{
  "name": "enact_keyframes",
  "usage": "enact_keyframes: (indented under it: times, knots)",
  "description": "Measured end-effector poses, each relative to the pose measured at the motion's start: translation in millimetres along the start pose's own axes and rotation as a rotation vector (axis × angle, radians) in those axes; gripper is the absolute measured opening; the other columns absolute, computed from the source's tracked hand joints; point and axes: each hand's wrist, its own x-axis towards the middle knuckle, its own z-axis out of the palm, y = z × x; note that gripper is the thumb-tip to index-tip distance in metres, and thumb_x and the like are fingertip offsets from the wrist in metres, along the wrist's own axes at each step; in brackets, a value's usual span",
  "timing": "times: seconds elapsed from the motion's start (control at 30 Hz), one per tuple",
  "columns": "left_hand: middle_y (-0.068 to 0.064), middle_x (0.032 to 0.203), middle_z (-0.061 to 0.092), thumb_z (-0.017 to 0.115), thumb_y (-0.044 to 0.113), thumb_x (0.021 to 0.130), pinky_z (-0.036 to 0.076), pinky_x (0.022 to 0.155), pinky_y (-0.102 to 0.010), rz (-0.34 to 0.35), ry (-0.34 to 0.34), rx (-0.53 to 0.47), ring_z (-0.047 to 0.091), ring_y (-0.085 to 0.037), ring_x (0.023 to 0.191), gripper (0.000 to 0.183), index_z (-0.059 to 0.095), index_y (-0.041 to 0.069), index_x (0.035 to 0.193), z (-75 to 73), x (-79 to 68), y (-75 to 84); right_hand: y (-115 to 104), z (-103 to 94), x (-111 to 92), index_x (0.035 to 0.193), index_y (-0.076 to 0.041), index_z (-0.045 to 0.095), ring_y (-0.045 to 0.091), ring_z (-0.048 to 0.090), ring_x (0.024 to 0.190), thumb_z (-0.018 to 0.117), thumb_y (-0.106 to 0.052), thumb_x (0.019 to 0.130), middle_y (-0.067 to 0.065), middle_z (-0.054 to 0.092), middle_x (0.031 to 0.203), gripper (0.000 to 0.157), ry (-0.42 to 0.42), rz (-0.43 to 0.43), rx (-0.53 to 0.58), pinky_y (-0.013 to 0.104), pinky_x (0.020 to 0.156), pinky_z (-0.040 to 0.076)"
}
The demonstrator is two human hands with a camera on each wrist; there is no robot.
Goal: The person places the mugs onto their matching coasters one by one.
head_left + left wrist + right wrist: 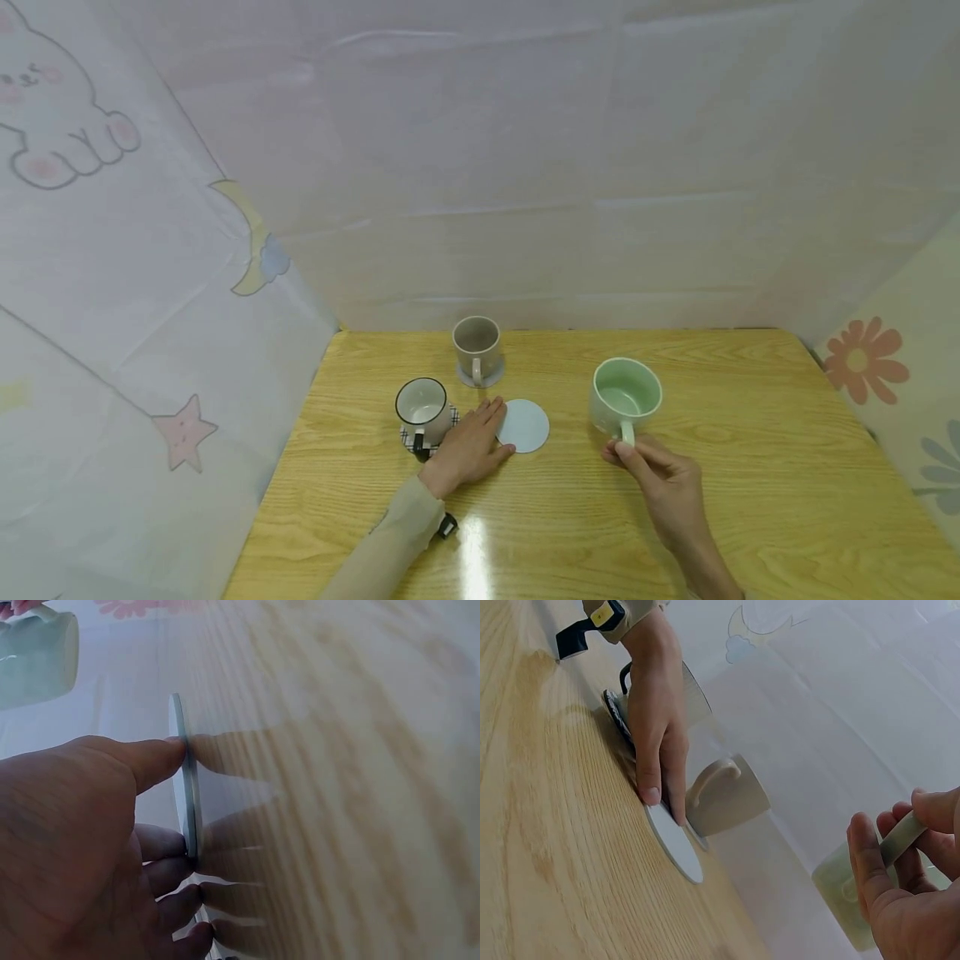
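My right hand (671, 492) holds a pale green mug (626, 396) by its handle, above the table's right half. In the right wrist view, the fingers of that hand curl round the handle (901, 838). My left hand (468, 446) lies low at the left edge of a round white coaster (523, 426). Its thumb and forefinger touch the coaster's rim a distance apart, with the fingers fairly straight. Beside this hand stands a white mug with a dark rim (422, 408) on a checked coaster (407, 437). A taupe mug (477, 343) stands farther back on a grey coaster (491, 373).
The wooden table (750, 433) ends against a pale printed sheet (525, 167) at the back, with more sheeting at both sides. A black device (447, 526) is worn at the left wrist.
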Motion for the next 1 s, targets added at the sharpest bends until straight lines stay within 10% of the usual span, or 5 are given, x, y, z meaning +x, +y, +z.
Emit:
enact_keyframes:
  times: [1.0]
  knots:
    - [-0.01,0.177,0.026,0.053,0.051,0.111,0.031,0.131,-0.047,-0.006,-0.016,0.005,0.026,-0.03,0.164,0.078,0.028,0.006,0.169,5.8,1.5,-3.1,10,24.3,4,0.114,0.023,0.069,0.019,0.079,0.101,0.059,0.014,0.102,0.015,0.076,0.109,0.018,-0.152,-0.066,0.013,0.034,0.094,0.064]
